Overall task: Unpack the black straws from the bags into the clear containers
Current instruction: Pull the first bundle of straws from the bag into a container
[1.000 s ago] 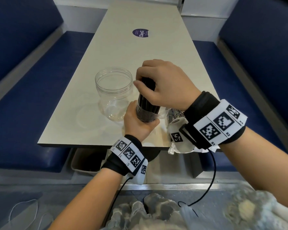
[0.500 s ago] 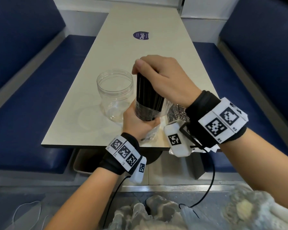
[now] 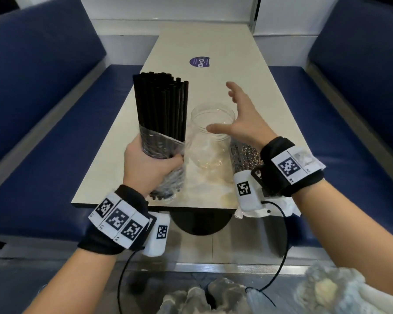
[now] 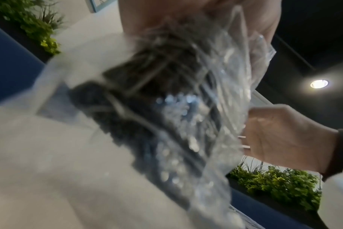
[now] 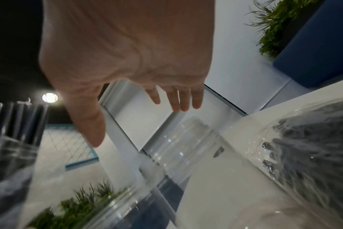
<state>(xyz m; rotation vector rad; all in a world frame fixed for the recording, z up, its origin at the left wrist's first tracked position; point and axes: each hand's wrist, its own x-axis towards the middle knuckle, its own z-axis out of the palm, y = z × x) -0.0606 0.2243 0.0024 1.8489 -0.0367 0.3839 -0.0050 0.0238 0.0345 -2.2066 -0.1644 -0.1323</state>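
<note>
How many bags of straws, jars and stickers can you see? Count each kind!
Bags of straws: 2 (held bag, lying bag)
Clear jar: 1
Purple sticker: 1
Total: 4

Each wrist carries a black fabric band [image 3: 125, 200] fitted with white panels printed with black square fiducial markers [image 3: 289, 167]. A white camera module [image 3: 247, 191] mounts beneath each band, trailing a thin black cable [image 3: 279, 264].

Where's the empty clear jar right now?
In the head view the clear jar stands upright on the table near its front edge, between the bagged straw bundle held by the left hand and the open right hand.
</note>
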